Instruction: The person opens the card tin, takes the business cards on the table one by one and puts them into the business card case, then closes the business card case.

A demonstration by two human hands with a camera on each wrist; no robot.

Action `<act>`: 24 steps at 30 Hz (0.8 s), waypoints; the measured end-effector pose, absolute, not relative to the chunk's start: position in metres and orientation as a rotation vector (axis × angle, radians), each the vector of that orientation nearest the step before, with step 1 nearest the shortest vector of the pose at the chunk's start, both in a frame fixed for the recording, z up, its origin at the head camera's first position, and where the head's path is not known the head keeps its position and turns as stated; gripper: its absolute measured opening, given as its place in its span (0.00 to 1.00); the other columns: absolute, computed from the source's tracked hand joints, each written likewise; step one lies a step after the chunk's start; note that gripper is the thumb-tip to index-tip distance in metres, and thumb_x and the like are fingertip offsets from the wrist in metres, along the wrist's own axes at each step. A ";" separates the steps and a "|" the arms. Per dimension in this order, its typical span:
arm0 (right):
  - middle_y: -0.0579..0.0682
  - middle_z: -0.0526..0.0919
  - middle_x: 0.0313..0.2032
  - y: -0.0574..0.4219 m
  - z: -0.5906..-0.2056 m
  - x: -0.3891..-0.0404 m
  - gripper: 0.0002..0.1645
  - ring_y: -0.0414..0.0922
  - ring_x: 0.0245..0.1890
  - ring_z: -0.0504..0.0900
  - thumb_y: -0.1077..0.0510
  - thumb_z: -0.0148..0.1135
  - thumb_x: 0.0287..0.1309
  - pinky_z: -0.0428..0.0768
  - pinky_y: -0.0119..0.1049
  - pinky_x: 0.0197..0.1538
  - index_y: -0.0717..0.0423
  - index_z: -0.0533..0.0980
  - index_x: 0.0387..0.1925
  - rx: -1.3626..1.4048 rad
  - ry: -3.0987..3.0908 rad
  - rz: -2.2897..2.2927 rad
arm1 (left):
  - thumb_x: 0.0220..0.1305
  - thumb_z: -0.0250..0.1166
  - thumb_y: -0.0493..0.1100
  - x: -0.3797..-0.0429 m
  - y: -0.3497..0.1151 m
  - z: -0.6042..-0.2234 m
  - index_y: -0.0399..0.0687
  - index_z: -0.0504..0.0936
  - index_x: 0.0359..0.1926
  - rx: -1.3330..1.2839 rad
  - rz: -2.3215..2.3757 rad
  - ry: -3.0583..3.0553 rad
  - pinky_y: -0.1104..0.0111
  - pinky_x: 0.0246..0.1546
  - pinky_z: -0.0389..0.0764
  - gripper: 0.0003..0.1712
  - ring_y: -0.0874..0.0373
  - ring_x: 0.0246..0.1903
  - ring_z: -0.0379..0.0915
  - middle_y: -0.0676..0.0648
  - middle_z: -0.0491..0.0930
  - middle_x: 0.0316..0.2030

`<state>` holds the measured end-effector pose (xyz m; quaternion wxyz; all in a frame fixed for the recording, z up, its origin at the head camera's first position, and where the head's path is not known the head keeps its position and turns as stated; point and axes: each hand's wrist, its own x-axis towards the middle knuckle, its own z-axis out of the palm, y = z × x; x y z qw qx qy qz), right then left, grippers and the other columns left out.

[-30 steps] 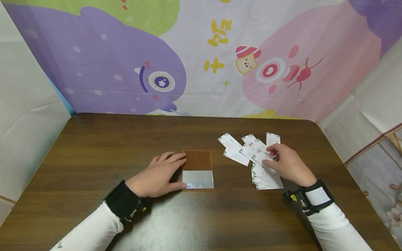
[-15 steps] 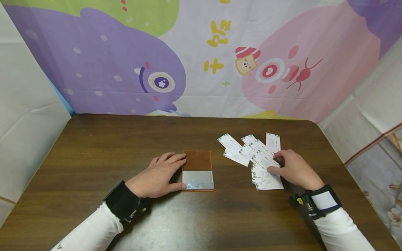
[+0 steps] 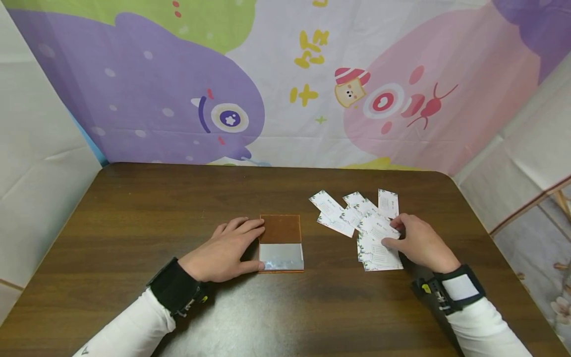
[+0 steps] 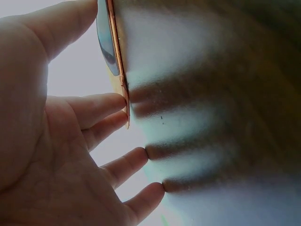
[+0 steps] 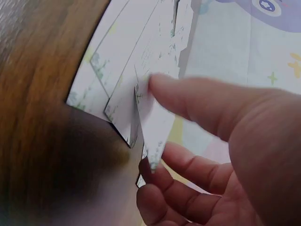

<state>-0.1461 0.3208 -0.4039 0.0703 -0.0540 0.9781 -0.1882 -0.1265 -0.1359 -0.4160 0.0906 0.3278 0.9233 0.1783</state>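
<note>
My left hand lies at the left edge of a flat brown case, thumb and index finger on its border. A shiny, clear-looking panel covers the case's near half. The left wrist view shows these fingers extended, the outer fingertips touching the tabletop. To the right, my right hand pinches a white printed card by its edge, thumb on its face and fingers behind. The card tilts over a spread of similar cards with leafy corners, overlapping each other.
The brown wooden table runs back to a cartoon-printed cloth hanging behind it. White fabric stands along the left side. A bare strip of wood lies between the case and the cards.
My right hand has shifted right and slightly nearer. The card at its fingers has swung from a slant to lie more in line with the pile below. My left hand stays put.
</note>
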 end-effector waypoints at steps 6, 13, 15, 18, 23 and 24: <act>0.58 0.83 0.39 0.318 -0.402 -0.145 0.18 0.54 0.38 0.78 0.58 0.72 0.67 0.78 0.46 0.40 0.67 0.78 0.50 -0.126 2.964 -0.615 | 0.73 0.67 0.65 -0.127 -0.136 -0.416 0.42 0.66 0.80 0.964 0.532 2.736 0.33 0.71 0.58 0.48 0.37 0.79 0.50 0.44 0.60 0.80; 0.60 0.84 0.39 0.319 -0.397 -0.144 0.09 0.53 0.36 0.79 0.66 0.62 0.72 0.80 0.49 0.41 0.68 0.80 0.48 -0.220 3.013 -0.653 | 0.73 0.66 0.65 -0.126 -0.136 -0.416 0.42 0.66 0.80 0.960 0.540 2.727 0.32 0.70 0.58 0.47 0.36 0.79 0.50 0.44 0.60 0.80; 0.59 0.85 0.39 0.319 -0.395 -0.144 0.09 0.52 0.35 0.80 0.66 0.60 0.73 0.80 0.47 0.40 0.68 0.80 0.48 -0.242 3.004 -0.683 | 0.73 0.66 0.65 -0.127 -0.137 -0.416 0.43 0.66 0.80 0.958 0.541 2.724 0.32 0.70 0.58 0.47 0.36 0.79 0.50 0.44 0.60 0.80; 0.59 0.85 0.40 0.320 -0.392 -0.144 0.09 0.50 0.35 0.81 0.66 0.59 0.74 0.80 0.44 0.38 0.68 0.81 0.49 -0.260 2.988 -0.723 | 0.73 0.66 0.65 -0.126 -0.136 -0.416 0.43 0.66 0.80 0.957 0.541 2.725 0.32 0.70 0.58 0.47 0.36 0.79 0.50 0.44 0.60 0.80; 0.57 0.86 0.41 0.319 -0.387 -0.145 0.09 0.50 0.36 0.80 0.66 0.60 0.74 0.79 0.44 0.39 0.66 0.82 0.49 -0.306 3.011 -0.748 | 0.72 0.67 0.64 -0.126 -0.136 -0.416 0.42 0.66 0.80 0.964 0.534 2.734 0.33 0.70 0.59 0.48 0.36 0.79 0.50 0.43 0.60 0.80; 0.57 0.86 0.41 0.318 -0.385 -0.145 0.09 0.50 0.36 0.80 0.66 0.60 0.74 0.79 0.45 0.40 0.66 0.82 0.49 -0.315 3.017 -0.752 | 0.72 0.67 0.64 -0.127 -0.136 -0.415 0.42 0.66 0.80 0.966 0.533 2.735 0.33 0.70 0.59 0.48 0.36 0.79 0.50 0.43 0.61 0.80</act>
